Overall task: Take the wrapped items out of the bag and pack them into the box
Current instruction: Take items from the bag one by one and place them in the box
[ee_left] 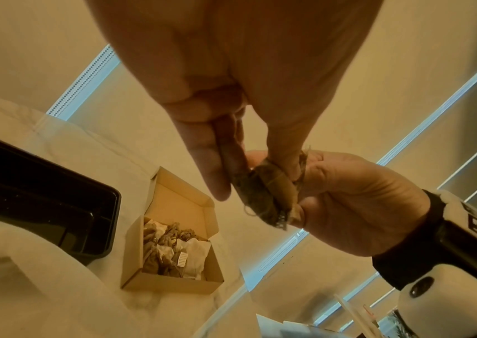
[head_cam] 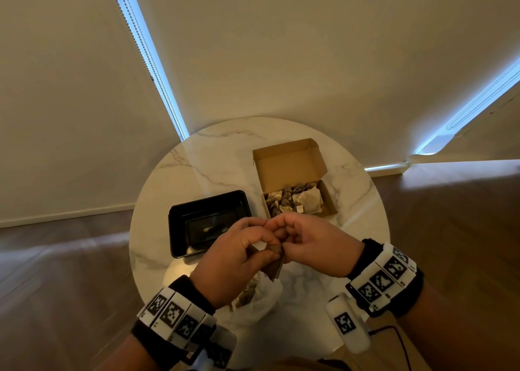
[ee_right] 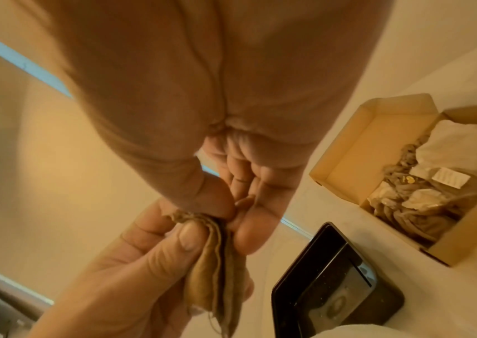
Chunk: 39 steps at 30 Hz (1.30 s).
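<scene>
The black tray (head_cam: 208,224) sits at the bench's (head_cam: 225,151) left, apart from the work and seemingly no part of it. Next right, the left hand (head_cam: 233,261) is raised over the bench's near edge, its fingers (ee_left: 208,169) narrowed to a pinch on a small brown fabric pouch (head_cam: 274,263). The pouch hangs from the pinch with its loose end down, directly above the white bag (head_cam: 261,300) that lies crumpled below the hands, which suggests it is fresh from there. The right hand (head_cam: 312,244) meets the left knuckle to knuckle; its thumb and forefinger also nip the pouch's top edge, the other fingers curled in. Both hands on one small soft thing looks like straightening or checking it so it lies flat when packed. Farthest right and a little beyond the hands, the box (head_cam: 326,199) stands with its lid (head_cam: 289,162) tipped back, leaving the opening free. It already holds several wrapped items (head_cam: 295,202), brown and white, so the packing seems well along, with this pouch not yet in.
</scene>
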{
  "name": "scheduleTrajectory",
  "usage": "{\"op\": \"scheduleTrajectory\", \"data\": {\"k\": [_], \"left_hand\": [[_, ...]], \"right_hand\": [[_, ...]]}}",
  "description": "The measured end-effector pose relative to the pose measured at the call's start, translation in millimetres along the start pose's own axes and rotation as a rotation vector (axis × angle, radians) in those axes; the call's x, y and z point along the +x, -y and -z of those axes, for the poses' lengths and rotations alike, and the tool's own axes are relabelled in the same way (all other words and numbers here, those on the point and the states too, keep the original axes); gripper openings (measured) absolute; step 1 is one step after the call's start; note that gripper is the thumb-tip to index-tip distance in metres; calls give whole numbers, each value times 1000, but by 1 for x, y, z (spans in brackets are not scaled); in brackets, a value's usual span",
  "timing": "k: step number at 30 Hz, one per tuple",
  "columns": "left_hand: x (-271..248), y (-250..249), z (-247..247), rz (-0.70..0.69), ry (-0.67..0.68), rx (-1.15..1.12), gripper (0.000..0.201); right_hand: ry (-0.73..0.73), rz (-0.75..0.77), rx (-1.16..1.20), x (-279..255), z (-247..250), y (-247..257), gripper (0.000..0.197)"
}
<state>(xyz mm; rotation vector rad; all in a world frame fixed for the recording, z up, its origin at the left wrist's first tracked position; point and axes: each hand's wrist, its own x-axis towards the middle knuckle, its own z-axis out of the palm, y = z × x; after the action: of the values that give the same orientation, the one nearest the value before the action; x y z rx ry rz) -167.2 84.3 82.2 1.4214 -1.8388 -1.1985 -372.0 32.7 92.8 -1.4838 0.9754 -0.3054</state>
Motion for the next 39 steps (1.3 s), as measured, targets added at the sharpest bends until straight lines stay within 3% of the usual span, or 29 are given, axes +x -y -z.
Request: {"op": "scheduleTrajectory", "data": {"k": [7,13,18,25,29,32,36,39], "left_hand": [[11,-1,-15,80,-47,-183,21],[26,15,-32,249,-39,-252,55],[38,41,-40,317,-56,-139,28],[109,67,-32,348,-219,26,16],[156,74,-44,355,-150,155,17],[180,82,-61,371,13,315,15],[192,94,-79,347,186,514,15],[192,102,-87,341,201,554,17]], "right_hand": [[-120,-31,166,2,10,-14,31],[-189,-29,259,-3,5,-33,36],[-300,-70,221,-9,0,-61,37],[-341,-164,171,-36,1,-99,20],[-353,-217,196,-48,7,-114,17],[-361,-248,219,-56,12,-125,18],[-380,-267,223,-66,18,-134,16],[-388,-277,220,-71,21,-139,15]]}}
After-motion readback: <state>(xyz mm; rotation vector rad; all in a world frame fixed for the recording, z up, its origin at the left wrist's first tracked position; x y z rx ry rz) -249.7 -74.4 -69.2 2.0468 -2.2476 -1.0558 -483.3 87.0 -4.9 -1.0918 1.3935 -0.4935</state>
